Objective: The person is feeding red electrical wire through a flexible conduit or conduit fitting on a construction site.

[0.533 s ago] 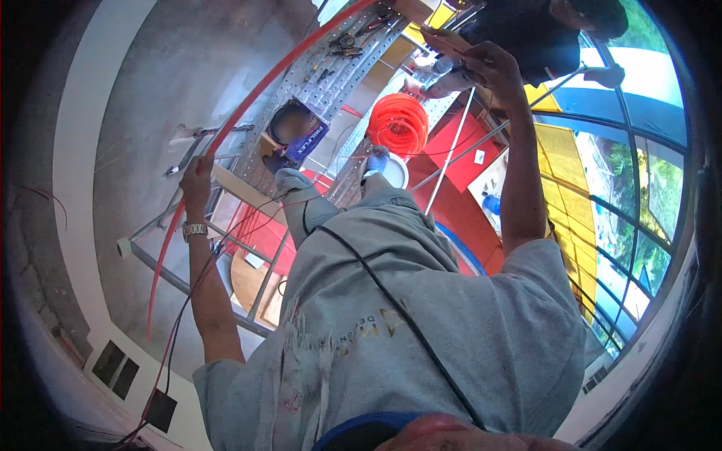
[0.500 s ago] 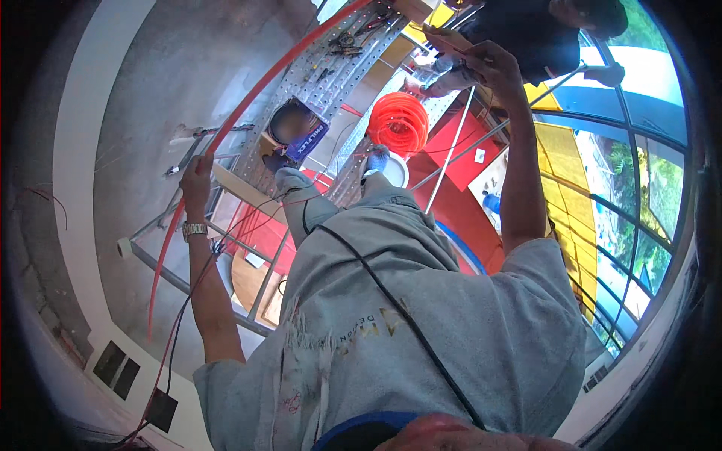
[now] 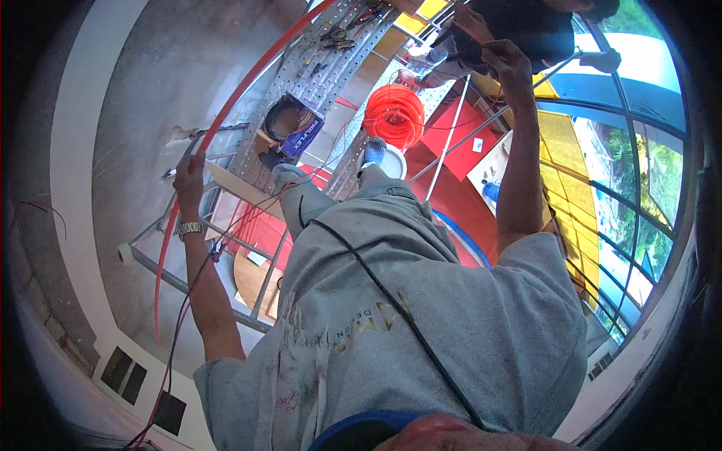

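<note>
Seen from above my head, I stand on a perforated metal scaffold platform (image 3: 316, 68) in a grey T-shirt (image 3: 421, 331), both arms stretched away from me. My left hand (image 3: 189, 171), a metal watch (image 3: 188, 228) on its wrist, has its grip curled around a long orange conduit (image 3: 248, 83) that arcs from beside a grey concrete surface (image 3: 150, 98) past that hand. My right hand (image 3: 505, 62) is raised well apart near another person's dark sleeve (image 3: 526, 26), its grip too blurred to tell, and a coil of orange conduit (image 3: 393, 114) lies on the platform beyond my shoes (image 3: 374, 151).
</note>
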Demonstrator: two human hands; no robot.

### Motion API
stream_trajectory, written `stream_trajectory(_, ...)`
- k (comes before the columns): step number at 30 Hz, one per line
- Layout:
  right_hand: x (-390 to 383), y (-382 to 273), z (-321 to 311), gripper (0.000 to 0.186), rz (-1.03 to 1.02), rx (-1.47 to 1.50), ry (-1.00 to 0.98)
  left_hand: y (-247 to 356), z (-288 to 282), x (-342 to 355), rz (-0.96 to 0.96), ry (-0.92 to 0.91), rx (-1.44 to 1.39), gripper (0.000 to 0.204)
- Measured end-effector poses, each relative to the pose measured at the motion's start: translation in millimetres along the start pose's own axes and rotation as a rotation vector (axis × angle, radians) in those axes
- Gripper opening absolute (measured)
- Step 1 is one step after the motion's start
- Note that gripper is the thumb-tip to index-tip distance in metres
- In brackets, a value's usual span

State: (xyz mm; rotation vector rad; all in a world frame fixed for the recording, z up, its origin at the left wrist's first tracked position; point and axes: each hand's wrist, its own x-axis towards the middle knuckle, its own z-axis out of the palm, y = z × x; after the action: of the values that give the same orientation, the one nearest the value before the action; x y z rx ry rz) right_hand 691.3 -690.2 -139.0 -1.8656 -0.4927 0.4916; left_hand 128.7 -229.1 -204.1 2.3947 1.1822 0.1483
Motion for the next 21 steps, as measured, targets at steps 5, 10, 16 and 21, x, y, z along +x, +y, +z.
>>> stream_trajectory(5,-1.3,12.3,-8.5,0.015,0.015,0.011,0.119,-14.5,15.1,-6.8,0.037,0.012,0.165,0.043)
stream_trajectory(10,-5.5,17.1,-5.2,0.016,0.050,-0.071,0.209,2.3,19.8,-13.9,0.000,-0.005,0.003,0.044)
stream_trajectory(16,0.2,30.5,1.6,0.018,0.098,0.070,0.183,-7.9,19.9,-16.7,-0.013,-0.101,0.075,0.044)
stream_trajectory(21,4.7,43.0,17.3,0.016,0.044,-0.020,0.206,16.5,16.3,-22.5,-0.051,-0.079,-0.015,0.048)
